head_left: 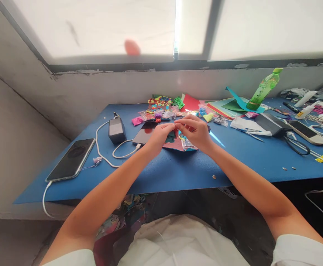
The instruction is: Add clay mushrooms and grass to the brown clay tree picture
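Note:
Both my hands meet over the middle of the blue table (pixel 178 171). My left hand (pixel 160 136) and my right hand (pixel 195 130) have their fingertips pinched together on something too small to make out. Right below them lies a reddish paper piece (pixel 175 143) with colourful bits and a small clear packet (pixel 188 145). Behind the hands sit several small bags of coloured beads (pixel 159 107). A dark phone (pixel 144 133) lies just left of my left hand, plugged into a white cable.
A second phone (pixel 72 159) lies at the table's left edge on a white cable, beside a black charger block (pixel 116 130). Coloured paper sheets (pixel 227 105), a green bottle (pixel 263 88), scissors (pixel 295 144), another phone (pixel 308 132) and glue tubes fill the right side.

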Demonstrator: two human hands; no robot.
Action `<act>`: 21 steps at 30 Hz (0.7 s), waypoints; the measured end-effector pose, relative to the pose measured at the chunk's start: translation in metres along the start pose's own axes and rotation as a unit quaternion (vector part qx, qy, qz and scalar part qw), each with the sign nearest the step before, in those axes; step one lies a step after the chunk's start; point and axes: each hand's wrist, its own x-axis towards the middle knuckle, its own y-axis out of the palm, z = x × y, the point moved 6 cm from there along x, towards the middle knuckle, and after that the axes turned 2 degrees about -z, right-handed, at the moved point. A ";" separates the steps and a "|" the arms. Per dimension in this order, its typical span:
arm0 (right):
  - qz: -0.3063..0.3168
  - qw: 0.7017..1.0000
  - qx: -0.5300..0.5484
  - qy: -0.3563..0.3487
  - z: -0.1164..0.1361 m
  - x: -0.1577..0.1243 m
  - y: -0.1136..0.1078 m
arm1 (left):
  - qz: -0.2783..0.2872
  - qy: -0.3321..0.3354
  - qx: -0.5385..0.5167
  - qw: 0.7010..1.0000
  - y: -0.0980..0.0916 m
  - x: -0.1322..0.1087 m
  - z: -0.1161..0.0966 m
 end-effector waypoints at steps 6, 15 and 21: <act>-0.018 0.996 -0.059 -0.064 0.002 -0.002 0.000 | -0.014 -0.009 -0.035 0.999 -0.003 0.000 -0.001; -0.016 0.995 -0.084 -0.058 -0.001 -0.003 0.001 | -0.017 -0.036 -0.070 0.997 -0.006 0.004 0.006; -0.010 0.995 -0.082 -0.047 -0.002 -0.003 0.002 | -0.030 -0.027 -0.046 0.998 -0.011 0.005 0.004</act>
